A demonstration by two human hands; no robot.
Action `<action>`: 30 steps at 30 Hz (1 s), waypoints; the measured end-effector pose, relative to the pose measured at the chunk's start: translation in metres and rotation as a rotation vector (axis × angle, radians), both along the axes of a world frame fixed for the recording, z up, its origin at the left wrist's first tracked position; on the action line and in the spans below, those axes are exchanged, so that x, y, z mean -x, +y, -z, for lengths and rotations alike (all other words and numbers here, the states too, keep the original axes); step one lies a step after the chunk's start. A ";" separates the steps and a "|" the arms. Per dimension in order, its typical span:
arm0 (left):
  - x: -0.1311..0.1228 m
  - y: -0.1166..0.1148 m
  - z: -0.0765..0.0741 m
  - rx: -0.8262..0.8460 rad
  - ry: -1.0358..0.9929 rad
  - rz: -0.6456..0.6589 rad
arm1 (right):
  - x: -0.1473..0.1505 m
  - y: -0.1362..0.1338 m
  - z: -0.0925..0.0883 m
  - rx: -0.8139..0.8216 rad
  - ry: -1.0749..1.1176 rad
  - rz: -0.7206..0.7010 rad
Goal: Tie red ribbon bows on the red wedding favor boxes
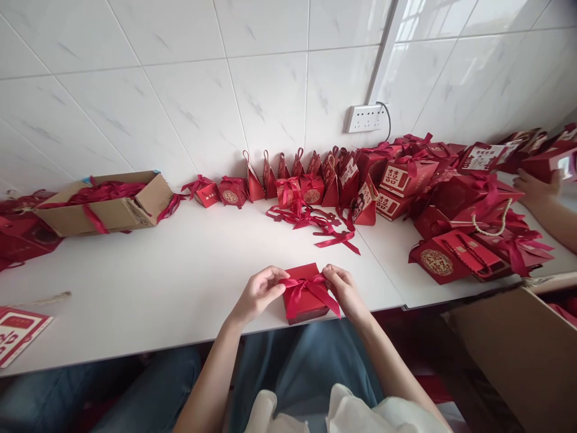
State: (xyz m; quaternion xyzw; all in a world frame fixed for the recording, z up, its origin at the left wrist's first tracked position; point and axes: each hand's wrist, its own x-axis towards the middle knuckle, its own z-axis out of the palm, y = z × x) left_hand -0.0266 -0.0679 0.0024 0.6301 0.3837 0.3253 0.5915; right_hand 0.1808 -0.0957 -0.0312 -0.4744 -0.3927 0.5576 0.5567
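Observation:
A small red gift box [297, 310] rests at the front edge of the white table, directly before me. Across its top runs a red satin ribbon [311, 287] tied in a bow, its tails hanging toward me. My left hand [261, 293] pinches the bow's left loop between thumb and fingers. On the other side my right hand [342, 288] grips the right loop, fingers closed. Beyond the box lie loose red ribbons [338, 237] and a row of red triangular boxes [270, 174] along the wall.
A cardboard box [103, 210] of red ribbons stands at the back left. Red gift boxes [455, 252] are piled on the right, near another person's hand [538, 183]. A red-and-white bag [22, 334] lies at the left edge. An open carton [509, 355] sits lower right.

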 end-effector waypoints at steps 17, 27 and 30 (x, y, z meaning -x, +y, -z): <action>-0.018 -0.011 0.007 0.171 0.156 -0.377 | 0.000 -0.001 -0.005 -0.045 -0.136 -0.039; -0.027 -0.012 0.017 0.046 0.060 -0.420 | 0.001 -0.002 0.003 -0.027 -0.080 0.026; -0.032 -0.022 0.024 0.110 -0.032 -0.462 | 0.001 -0.004 0.008 -0.009 -0.038 0.057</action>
